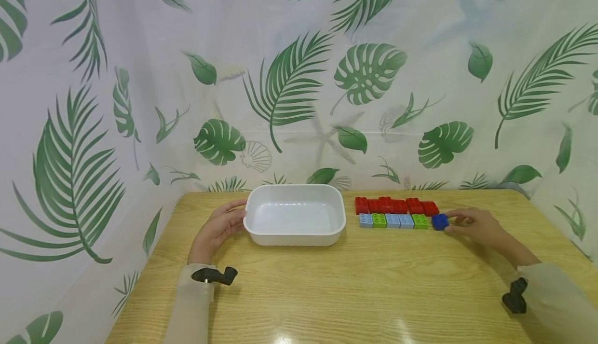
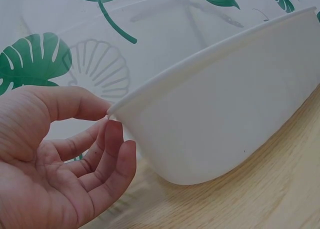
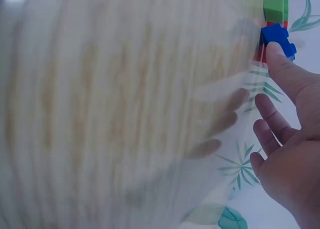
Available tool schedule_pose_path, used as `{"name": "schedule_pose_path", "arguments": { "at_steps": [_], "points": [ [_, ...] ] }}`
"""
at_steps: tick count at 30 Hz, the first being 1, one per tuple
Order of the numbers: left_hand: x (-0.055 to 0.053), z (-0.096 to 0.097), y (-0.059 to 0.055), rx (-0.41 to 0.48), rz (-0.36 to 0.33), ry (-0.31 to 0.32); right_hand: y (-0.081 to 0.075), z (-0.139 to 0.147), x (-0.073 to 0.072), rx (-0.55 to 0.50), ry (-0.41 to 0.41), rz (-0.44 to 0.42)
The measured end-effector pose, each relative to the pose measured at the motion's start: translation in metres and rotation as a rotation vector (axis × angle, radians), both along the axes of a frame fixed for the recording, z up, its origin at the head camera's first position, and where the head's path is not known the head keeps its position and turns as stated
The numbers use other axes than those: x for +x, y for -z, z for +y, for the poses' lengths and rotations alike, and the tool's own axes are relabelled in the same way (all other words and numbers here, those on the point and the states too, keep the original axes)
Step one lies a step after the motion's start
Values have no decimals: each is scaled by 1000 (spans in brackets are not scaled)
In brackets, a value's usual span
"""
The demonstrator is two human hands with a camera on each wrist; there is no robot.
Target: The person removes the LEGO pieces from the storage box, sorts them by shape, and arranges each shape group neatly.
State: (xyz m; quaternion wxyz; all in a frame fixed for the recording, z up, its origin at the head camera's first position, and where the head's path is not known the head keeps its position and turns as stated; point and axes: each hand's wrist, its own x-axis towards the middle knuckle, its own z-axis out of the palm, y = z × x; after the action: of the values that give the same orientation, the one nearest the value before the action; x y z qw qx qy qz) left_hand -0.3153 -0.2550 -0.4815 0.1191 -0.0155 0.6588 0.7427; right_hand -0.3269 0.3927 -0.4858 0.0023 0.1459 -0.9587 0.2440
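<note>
A white rectangular tub (image 1: 295, 240) stands on the wooden table, its hollow bare inside. At its left end my left hand (image 1: 218, 228) pinches the rim between thumb and fingertips, and the left wrist view shows the grip at the tub's (image 2: 215, 104) corner. Over on the right, my right hand (image 1: 481, 227) holds a blue toy brick (image 1: 440, 222) between thumb and index finger. In the right wrist view the thumb presses on the blue brick's side, while the other fingers are spread loosely below. The brick is at the right end of a row of light blue bricks (image 1: 393, 220) and green bricks (image 1: 420, 221).
Behind that row lies another of several red bricks (image 1: 395, 206), unevenly lined up. The table (image 1: 327, 292) stretches toward me in front of the tub and bricks. A leaf-patterned curtain (image 1: 299, 100) hangs along the back and left side.
</note>
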Motion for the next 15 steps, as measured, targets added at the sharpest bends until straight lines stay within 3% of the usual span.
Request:
{"name": "schedule_pose_path", "arguments": {
  "at_steps": [6,15],
  "points": [
    [0,0,2,-1,10,2,3,-1,-3,79,10,-1],
    [-1,-1,1,17,11,9,5,-3,-5,104,21,11]
  ]
}}
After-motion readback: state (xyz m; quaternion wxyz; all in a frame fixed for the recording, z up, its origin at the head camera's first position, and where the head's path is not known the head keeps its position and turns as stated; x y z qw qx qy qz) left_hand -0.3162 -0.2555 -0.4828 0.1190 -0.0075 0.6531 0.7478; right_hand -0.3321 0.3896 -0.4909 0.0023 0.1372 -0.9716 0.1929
